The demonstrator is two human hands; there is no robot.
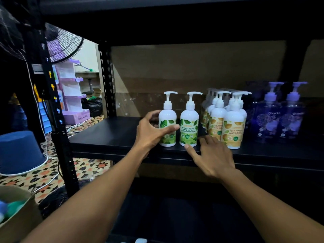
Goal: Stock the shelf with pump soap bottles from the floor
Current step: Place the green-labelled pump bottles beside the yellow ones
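The left hand wraps around a white green-leaf hand wash bottle standing on the black shelf. The right hand spreads its fingers, holding nothing.

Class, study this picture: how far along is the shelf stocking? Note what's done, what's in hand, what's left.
Done: yellow-label bottles and purple bottles stand on the shelf, plus the right green-label bottle. In hand: the left hand grips the left green-label bottle; the right hand lies open nearby. Left: shelf room leftward; floor stock unseen.
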